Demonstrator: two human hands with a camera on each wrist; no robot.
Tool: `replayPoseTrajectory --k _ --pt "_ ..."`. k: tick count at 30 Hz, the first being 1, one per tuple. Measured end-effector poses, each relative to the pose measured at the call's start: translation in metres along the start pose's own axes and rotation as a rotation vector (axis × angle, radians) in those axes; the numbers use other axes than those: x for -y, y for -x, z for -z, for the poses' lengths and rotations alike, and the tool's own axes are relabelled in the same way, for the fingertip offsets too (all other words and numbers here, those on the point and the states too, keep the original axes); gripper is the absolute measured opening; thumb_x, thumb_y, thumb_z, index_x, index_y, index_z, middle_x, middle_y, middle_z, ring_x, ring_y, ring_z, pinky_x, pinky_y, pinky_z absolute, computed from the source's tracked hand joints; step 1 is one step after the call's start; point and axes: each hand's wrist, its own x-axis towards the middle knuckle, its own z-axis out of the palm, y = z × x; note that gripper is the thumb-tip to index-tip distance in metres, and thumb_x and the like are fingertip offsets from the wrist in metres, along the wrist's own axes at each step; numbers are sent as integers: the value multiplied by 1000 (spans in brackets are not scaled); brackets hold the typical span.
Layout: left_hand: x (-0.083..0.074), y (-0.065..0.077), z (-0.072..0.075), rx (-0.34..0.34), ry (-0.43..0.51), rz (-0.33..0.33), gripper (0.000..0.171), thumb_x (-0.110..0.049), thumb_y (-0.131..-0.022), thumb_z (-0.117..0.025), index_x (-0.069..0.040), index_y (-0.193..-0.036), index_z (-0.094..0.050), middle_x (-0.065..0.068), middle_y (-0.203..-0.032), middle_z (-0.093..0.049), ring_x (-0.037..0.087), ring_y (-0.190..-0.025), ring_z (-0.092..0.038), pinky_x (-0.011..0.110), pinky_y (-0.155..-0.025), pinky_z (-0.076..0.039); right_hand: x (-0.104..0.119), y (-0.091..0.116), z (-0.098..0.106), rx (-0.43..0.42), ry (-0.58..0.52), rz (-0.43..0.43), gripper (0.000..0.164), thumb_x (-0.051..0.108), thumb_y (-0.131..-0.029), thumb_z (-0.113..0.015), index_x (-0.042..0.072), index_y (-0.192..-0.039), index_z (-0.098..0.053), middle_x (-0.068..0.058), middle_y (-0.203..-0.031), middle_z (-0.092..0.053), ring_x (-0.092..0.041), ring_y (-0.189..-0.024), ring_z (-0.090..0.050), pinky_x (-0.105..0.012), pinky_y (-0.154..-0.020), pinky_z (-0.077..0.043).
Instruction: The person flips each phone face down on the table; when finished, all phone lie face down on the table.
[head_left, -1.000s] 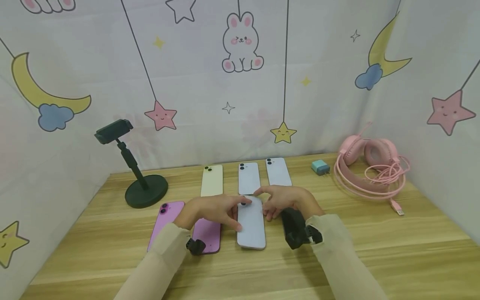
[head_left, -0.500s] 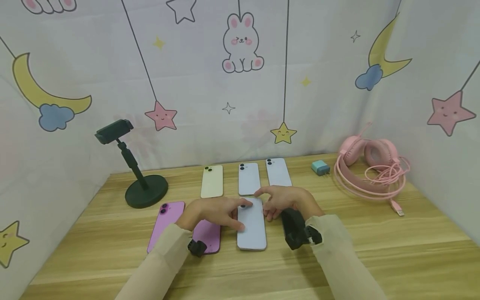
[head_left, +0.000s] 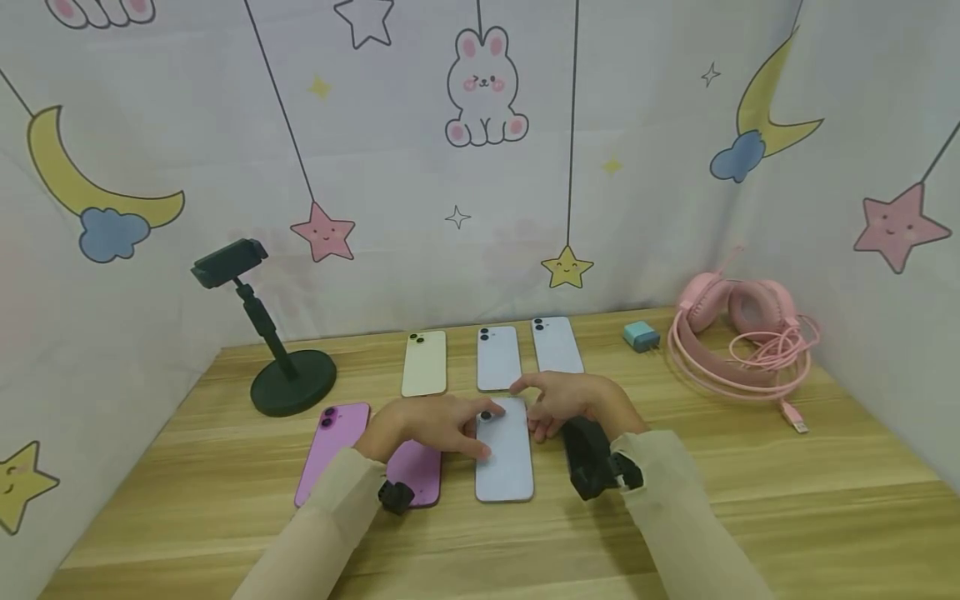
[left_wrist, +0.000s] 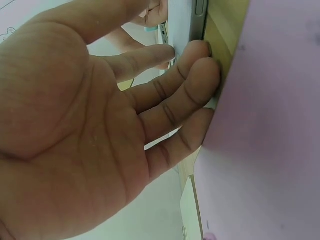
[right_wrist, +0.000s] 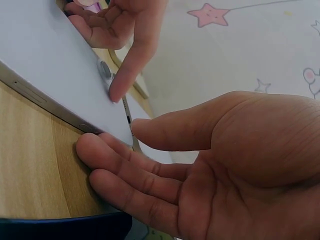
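Observation:
A pale smartphone (head_left: 504,467) lies back up on the wooden table between both hands, its camera lens (right_wrist: 105,69) showing in the right wrist view. My left hand (head_left: 438,425) reaches over its left side, thumb and index finger extended onto its back. The other left fingers (left_wrist: 195,90) bend loosely down beside its edge. Along its right side is my right hand (head_left: 562,404). One right fingertip (right_wrist: 140,129) is at the phone's far end, and the loosely bent fingers (right_wrist: 95,147) are right at its long edge. A purple smartphone (head_left: 416,475) lies partly under the left forearm.
Another purple phone (head_left: 330,442) lies farther left. Behind stand in a row a cream phone (head_left: 424,364) and two pale phones (head_left: 498,358). A dark object (head_left: 587,454) sits beneath the right wrist. A black phone stand (head_left: 294,379), a blue charger (head_left: 641,336) and pink headphones (head_left: 738,333) surround these.
The pale phone between the hands has slid slightly toward me, leaving a small gap to the phone behind it. Both hands have barely moved.

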Motion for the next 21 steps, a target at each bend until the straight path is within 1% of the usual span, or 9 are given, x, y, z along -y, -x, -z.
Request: replayPoseTrajectory --k 4,9,17,21 --pt "1 -1 0 4 1 -6 59 -32 -95 -70 -9 -144 -47 -5 -80 -59 5 -72 -53 25 -70 -44 0 0 0 -12 11 -8 50 -3 -99 -51 5 -147 -42 -13 -88 -66 -19 -73 -68 -32 -72 -56" --pt "1 -2 0 13 -1 -9 59 -32 -96 -69 -9 -145 -46 -5 -81 -59 4 -72 -53 25 -70 -44 0 0 1 -11 9 -8 51 -3 -98 -52 5 -147 -41 -14 -89 -66 -19 -73 -68 -32 -72 -56" --pt "2 -3 1 14 6 -22 53 -30 -98 -66 -10 -143 -49 -5 -80 -58 5 -71 -51 25 -69 -43 1 2 2 5 20 -3 49 -2 -98 -52 5 -146 -44 -14 -90 -66 -19 -73 -68 -31 -72 -56" --pt "1 -4 2 7 25 -33 50 -28 -98 -67 -9 -142 -51 -5 -80 -57 6 -70 -50 25 -68 -42 1 3 3 22 47 18 48 -1 -98 -53 5 -145 -46 -14 -92 -66 -19 -76 -68 -31 -73 -55"
